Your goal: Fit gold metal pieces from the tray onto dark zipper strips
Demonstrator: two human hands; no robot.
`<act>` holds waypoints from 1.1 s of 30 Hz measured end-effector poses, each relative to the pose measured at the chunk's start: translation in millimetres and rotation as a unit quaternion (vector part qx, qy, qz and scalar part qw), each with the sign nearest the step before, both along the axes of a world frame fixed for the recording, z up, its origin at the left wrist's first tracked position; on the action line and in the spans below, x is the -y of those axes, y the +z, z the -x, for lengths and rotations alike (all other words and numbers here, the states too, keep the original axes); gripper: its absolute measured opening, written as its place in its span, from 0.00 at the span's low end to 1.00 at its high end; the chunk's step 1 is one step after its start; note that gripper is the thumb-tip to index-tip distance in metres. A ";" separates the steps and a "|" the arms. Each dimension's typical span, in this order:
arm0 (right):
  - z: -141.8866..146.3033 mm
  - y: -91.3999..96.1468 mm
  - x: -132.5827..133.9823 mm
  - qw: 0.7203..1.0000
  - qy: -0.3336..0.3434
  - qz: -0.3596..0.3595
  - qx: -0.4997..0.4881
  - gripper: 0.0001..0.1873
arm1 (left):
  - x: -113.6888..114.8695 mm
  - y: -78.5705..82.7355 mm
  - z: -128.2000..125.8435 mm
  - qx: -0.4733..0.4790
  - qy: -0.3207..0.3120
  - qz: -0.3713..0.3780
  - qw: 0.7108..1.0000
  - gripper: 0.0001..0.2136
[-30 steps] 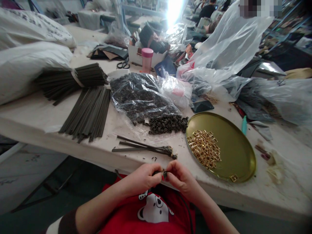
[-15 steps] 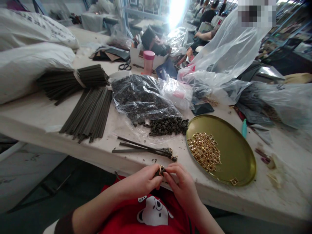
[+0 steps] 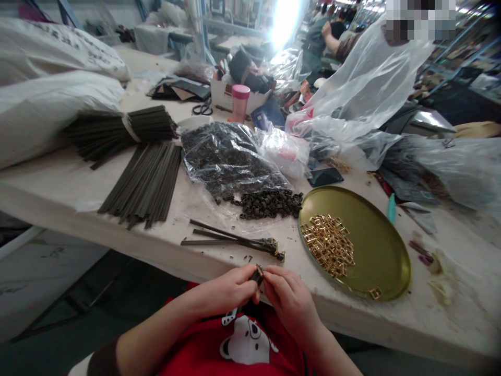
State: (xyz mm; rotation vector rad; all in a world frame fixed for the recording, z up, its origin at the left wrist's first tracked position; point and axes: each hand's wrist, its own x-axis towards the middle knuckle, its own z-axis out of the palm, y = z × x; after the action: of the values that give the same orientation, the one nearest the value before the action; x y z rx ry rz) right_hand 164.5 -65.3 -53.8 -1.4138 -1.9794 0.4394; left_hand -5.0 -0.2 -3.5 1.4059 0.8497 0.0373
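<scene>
Close to the table's front edge, my left hand (image 3: 235, 288) grips a dark strap (image 3: 256, 277) near its end, where a small gold buckle (image 3: 259, 269) sits. The fingers of my right hand (image 3: 288, 293) are pinched together on the buckle end from the other side; fingertips partly cover it. Just beyond my hands lie several dark straps with gold buckles (image 3: 235, 240). To the right, a round gold-coloured tray (image 3: 381, 245) bears a heap of gold buckles (image 3: 329, 245), with one apart near its rim. Small black loops (image 3: 268, 203) spill from a clear plastic bag (image 3: 230, 156).
A loose fan of dark straps (image 3: 144, 183) and a tied bundle (image 3: 117, 130) lie at left, beside white sacks (image 3: 58, 94). Farther back are scissors (image 3: 202, 108), a pink-lidded jar (image 3: 239, 102) and a phone (image 3: 325, 176). A co-worker's arm (image 3: 340, 44) shows behind plastic sheeting.
My right fingers have closed in and curled more around the buckle end, and the buckle has turned slightly. The co-worker's hand in the background has risen.
</scene>
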 end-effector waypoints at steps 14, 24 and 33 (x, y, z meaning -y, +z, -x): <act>7.4 1.8 -16.6 0.752 -0.114 0.343 -0.552 0.16 | 11.7 -12.3 -8.7 0.110 0.063 -0.049 0.991 0.22; 6.5 -10.0 -29.2 0.716 -0.097 0.414 -0.554 0.22 | 2.3 -25.3 -7.8 0.060 0.081 -0.046 0.994 0.08; -39.9 -4.5 -107.0 0.972 -0.141 0.183 -0.043 0.09 | -8.8 -31.4 -9.5 0.093 0.164 0.045 0.981 0.09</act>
State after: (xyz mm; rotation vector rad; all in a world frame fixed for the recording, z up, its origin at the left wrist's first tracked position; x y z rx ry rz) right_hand 204.4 41.7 -58.3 -1.8382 -1.6499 0.7478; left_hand 4.5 8.6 -34.9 1.1471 0.9072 0.3720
